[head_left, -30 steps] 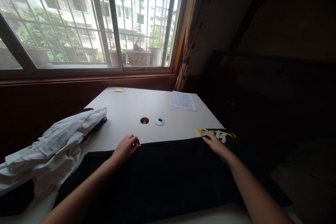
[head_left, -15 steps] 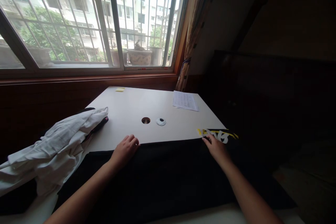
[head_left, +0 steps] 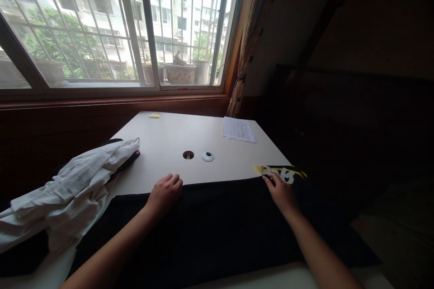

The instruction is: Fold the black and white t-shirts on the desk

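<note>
A black garment (head_left: 217,230) lies spread across the near part of the white table, its kind not clear from here. White lettering and yellow stripes (head_left: 285,174) show at its far right corner. My left hand (head_left: 167,189) is at the garment's far edge, fingers curled and closed on the cloth. Farther right along the same edge, my right hand (head_left: 280,192) pinches the fabric between thumb and fingers beside the lettering. Both forearms reach over the dark cloth.
A rumpled white garment (head_left: 77,176) lies on darker clothes at the table's (head_left: 166,137) left. Beyond my hands are a cable hole (head_left: 188,155), a round white cover (head_left: 208,156), printed papers (head_left: 239,129) and a yellow note (head_left: 155,115). A barred window (head_left: 111,31) stands behind.
My left hand has slid slightly right along the far edge, its fingers more curled over. The right hand has barely shifted, and the garment lies almost as before.
</note>
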Demonstrator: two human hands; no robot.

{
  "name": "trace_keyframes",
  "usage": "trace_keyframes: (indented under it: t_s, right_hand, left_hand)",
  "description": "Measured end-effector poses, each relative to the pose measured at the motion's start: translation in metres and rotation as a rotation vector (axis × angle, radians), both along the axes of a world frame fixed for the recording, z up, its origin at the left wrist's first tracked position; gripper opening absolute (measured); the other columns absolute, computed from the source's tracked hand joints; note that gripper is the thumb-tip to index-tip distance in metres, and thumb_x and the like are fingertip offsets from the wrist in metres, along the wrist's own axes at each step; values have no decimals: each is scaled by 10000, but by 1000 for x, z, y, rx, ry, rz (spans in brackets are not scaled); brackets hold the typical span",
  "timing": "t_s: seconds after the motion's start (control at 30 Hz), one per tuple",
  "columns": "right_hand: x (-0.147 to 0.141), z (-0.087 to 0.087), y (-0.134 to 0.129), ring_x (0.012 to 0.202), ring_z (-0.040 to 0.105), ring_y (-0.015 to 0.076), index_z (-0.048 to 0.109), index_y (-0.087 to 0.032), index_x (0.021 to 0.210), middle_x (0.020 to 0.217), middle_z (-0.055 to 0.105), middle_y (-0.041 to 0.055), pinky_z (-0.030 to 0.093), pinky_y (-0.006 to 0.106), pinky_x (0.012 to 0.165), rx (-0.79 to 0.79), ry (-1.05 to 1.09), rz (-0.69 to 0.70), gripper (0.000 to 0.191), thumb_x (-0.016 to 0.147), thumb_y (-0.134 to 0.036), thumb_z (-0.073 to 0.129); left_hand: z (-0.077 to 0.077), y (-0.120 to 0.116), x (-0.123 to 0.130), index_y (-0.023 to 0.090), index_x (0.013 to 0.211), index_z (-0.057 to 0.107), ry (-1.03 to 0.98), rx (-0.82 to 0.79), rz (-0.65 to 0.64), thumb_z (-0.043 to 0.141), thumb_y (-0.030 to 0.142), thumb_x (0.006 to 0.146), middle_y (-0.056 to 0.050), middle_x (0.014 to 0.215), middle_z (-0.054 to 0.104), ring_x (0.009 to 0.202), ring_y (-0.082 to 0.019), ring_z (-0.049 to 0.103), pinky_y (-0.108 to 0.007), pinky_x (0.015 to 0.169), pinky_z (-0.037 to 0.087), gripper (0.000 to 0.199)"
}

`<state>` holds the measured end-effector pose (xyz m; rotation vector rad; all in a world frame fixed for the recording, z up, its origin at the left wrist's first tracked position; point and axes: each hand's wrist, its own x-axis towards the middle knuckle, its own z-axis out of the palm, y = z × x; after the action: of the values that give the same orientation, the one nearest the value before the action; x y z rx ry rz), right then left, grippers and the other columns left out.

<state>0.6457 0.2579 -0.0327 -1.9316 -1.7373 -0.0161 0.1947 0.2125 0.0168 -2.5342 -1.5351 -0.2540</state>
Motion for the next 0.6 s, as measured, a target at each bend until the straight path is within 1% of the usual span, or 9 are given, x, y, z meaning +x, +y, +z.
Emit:
trace_keyframes:
  t_s: [0.1, 0.23, 0.33, 0.47, 0.53, 0.6]
  right_hand:
    - [-1, 1, -1, 889, 694, 278, 623, -249, 1085, 998, 733, 74, 496, 366, 753, -14, -29, -7, 332, 965, -488, 427]
    - [-6, 4, 0, 860, 698, 281, 567, -229, 1154, 984, 733, 91, 482, 358, 713, -88, -84, -58, 350, 1005, -472, 366]
    - [-13, 8, 1, 826, 700, 278, 534, -223, 1174, 983, 732, 95, 468, 353, 690, -139, -141, -70, 340, 1023, -453, 334]
    - [-18, 15, 5, 776, 691, 272, 535, -242, 1136, 943, 724, 75, 452, 346, 663, -216, -252, -67, 298, 1020, -449, 355]
    - [-18, 19, 7, 766, 686, 278, 536, -243, 1129, 893, 716, 70, 448, 348, 652, -256, -288, -80, 313, 1011, -478, 367]
    - [-14, 21, 9, 768, 682, 281, 530, -242, 1151, 880, 712, 74, 449, 349, 647, -286, -276, -106, 362, 996, -531, 378]
  left_hand:
    - [3, -1, 2, 143, 969, 677, -22, 13, 42, 487, 109, 943, -85, 960, 646, 802, -202, 590, -299, 654, 481, 194]
    - [3, -1, 2, 155, 982, 666, -65, 28, 100, 477, 144, 954, -78, 971, 634, 803, -199, 589, -290, 640, 470, 192]
    - [-1, -1, 3, 156, 978, 660, -23, 53, 106, 468, 140, 952, -85, 978, 629, 825, -215, 584, -306, 655, 476, 194]
    - [-10, -1, 5, 151, 976, 652, 26, 66, 113, 467, 110, 941, -94, 964, 628, 858, -238, 575, -330, 678, 490, 193]
    - [-14, -2, 4, 152, 1026, 649, -1, 55, 112, 462, 104, 945, -101, 1006, 635, 890, -240, 577, -334, 702, 502, 210]
    - [-16, -1, 1, 162, 1106, 642, -58, 39, 103, 456, 109, 956, -105, 1087, 642, 950, -241, 583, -343, 750, 519, 244]
